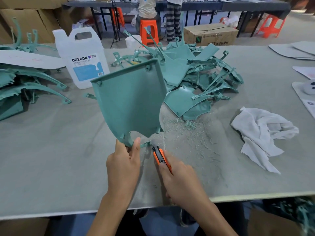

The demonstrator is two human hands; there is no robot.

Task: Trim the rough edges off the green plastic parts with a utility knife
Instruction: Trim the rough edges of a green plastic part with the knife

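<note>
Right hand [180, 178] gripping orange utility knife [161, 157], tip at lower edge of green panel [131, 97] pinched upright over the table [51, 159] by left hand [123, 162]; shavings [187, 133] beyond; mid-task by appearance, large pile of green parts [196, 74] awaiting.

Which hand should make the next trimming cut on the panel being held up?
Right, probably. The right hand grips the utility knife, its tip at the lower edge of the green panel. The left hand pinches that panel's bottom corner, holding it upright.
</note>
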